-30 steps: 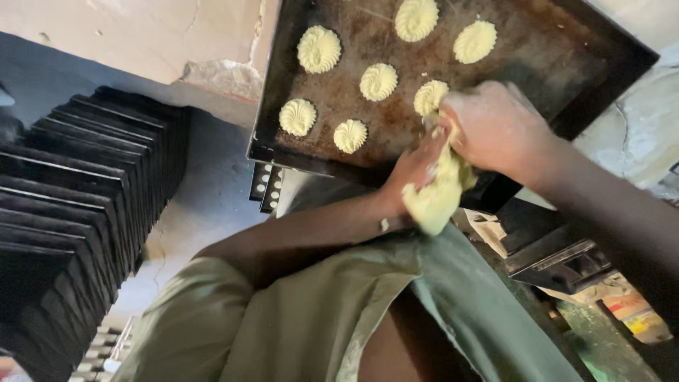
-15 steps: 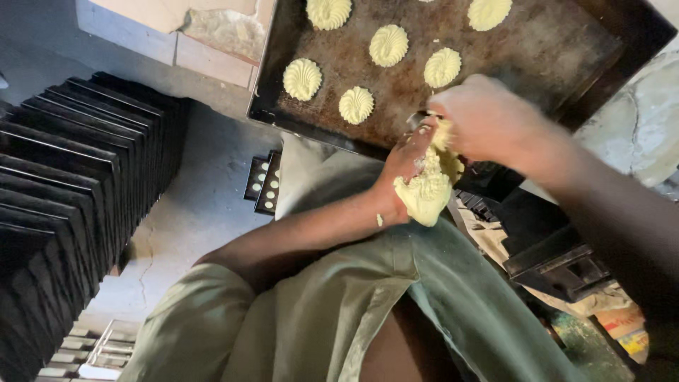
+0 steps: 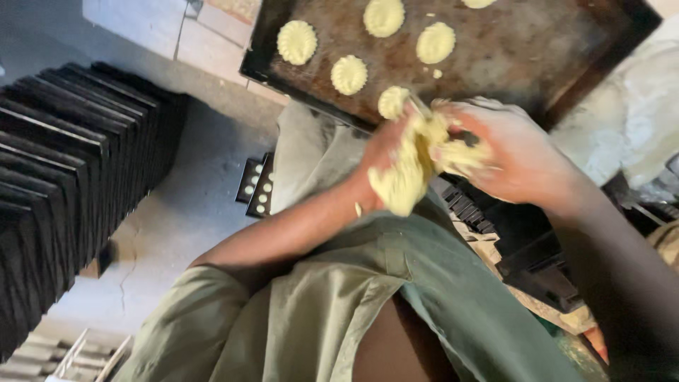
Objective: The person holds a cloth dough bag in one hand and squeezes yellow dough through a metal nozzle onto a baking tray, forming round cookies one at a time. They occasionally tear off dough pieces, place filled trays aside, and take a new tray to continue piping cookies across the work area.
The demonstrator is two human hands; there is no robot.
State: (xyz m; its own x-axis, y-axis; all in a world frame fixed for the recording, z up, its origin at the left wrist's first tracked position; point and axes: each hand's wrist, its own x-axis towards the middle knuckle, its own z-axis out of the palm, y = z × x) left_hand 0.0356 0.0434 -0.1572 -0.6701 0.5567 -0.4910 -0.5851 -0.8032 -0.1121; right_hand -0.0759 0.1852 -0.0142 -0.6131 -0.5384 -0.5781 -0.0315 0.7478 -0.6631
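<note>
Dough lump (image 3: 407, 173) now sits lower, both hands squeezing it.

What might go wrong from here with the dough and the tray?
The soft dough lump hangs below both hands, left hand and right hand, past the baking tray's near edge; a piece may drop on the lap. The hands also work close to the nearest shaped cookie and may squash it.

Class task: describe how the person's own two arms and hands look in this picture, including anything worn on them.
Both forearms are bare, with no sleeves, gloves, watch or rings visible. The left hand and right hand are smeared with bits of pale yellow dough, which also clings to the fingers. An olive-green garment shows lower in the frame, at the person's body and lap.
</note>
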